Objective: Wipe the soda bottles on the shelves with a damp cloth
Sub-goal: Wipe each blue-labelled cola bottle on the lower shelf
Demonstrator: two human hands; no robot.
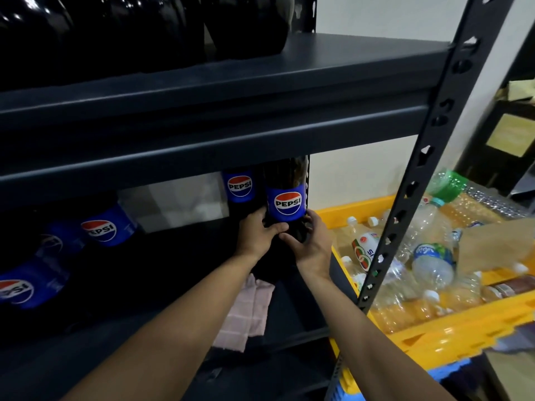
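Dark metal shelf unit (202, 91), seen from the head camera, slotted upright post (417, 169) at its right front corner.

Upper shelf: bases of several large dark bottles (139, 27), standing side by side, tops out of view.

Lower shelf, right end: one large cola bottle (286, 198), upright, blue label with a red, white and blue round logo facing forward, neck hidden behind the shelf beam. The left hand (257, 235) grips its lower body from the left, fingers curled round the front just under the label. The right hand (309, 241) grips the same bottle from the right, fingers wrapped round the lower side. Both hands clamped on it, thumbs close together at the front.

Just behind and left of that bottle: a second cola bottle (240, 185), upright, same label, partly hidden by the beam.

Lower shelf, left part: three more cola bottles, labels forward, one at mid-left (107, 227), one darker and hard to make out (55, 241), one at the far left edge (26, 287).

Lower shelf, front: a pale pink checked cloth (249, 311), lying loose on the shelf board below the wrists, one edge hanging over the front lip. Neither hand touches it.

Right of the shelf unit: a yellow plastic crate (434, 337) heaped with empty clear plastic bottles (431, 264), among them a green one (445, 185) at the back. A piece of brown cardboard (498, 244) lies across the heap. Pale wall (362, 169) behind.
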